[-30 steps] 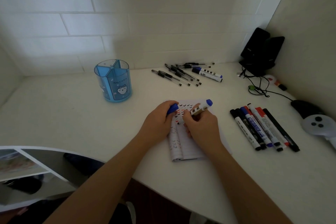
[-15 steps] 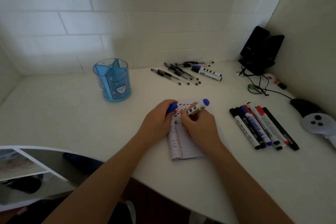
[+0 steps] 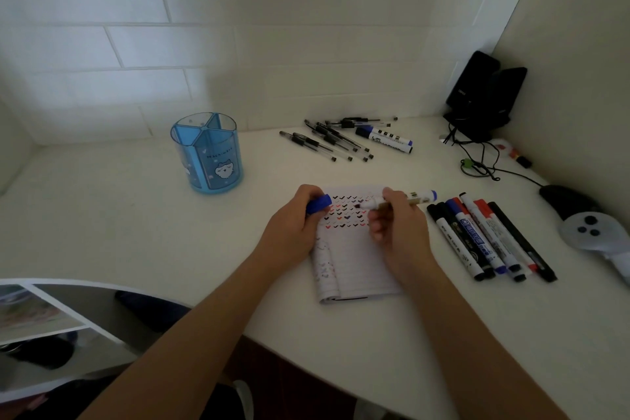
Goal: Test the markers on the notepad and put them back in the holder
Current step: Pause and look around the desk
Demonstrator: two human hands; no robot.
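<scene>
The right hand (image 3: 397,232) is pinching an uncapped marker (image 3: 392,201) over the notepad (image 3: 354,262), the left hand (image 3: 293,225) is curling round its cap (image 3: 318,204), and careless recapping is probably risking smeared ink.

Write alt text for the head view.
A person's right hand holds an uncapped blue marker, tip at the check marks on a notepad; the left hand grips its blue cap. A blue pen holder stands left, more markers lie right.

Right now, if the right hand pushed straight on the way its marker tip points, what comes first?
Probably the blue cap in the left hand, across the notepad; heights look matched, though depth is unclear.
</scene>
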